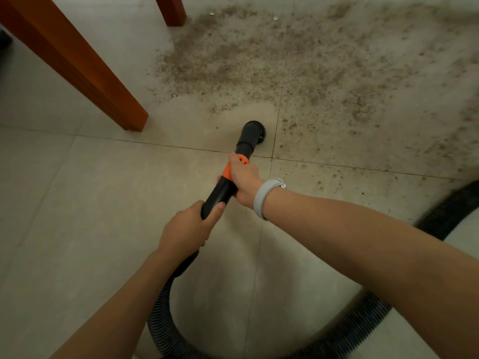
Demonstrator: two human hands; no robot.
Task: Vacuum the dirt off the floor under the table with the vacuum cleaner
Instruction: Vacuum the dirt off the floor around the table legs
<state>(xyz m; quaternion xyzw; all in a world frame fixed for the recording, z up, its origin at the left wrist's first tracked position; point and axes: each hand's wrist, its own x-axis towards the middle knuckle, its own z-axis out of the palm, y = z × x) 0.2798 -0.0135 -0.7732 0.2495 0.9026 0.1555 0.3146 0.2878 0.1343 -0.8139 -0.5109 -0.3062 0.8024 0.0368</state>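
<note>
1. The left hand (188, 228) grips the black vacuum tube (220, 191) at its near end, fingers curled round it and thumb lying along the top.
2. The right hand (243, 177) holds the same tube further along, wrapped round the orange collar (228, 171), with the back of the hand facing up.
3. A grey wristband (263, 196) sits on the right wrist.
4. The tube slopes down and away from the person to a round black brush head (252, 132), which rests on the tiled floor (64, 203) just beside a grout line.
5. A ribbed black hose (166, 314) runs from the tube's near end, passes under the left forearm, loops across the bottom of the view and rises again at the right edge.
6. The dirt (311, 68), a wide spread of brown and grey grit, covers the tiles beyond and to the right of the brush head.
7. Around the brush head lies a pale, cleaner patch of floor; the edge of the dirt curves just past it.
8. A thick orange-brown wooden table leg (77, 66) slants down on the left and meets the floor well left of the brush head.
9. A second table leg (172, 10) stands at the top, touching the far edge of the dirt.
</note>
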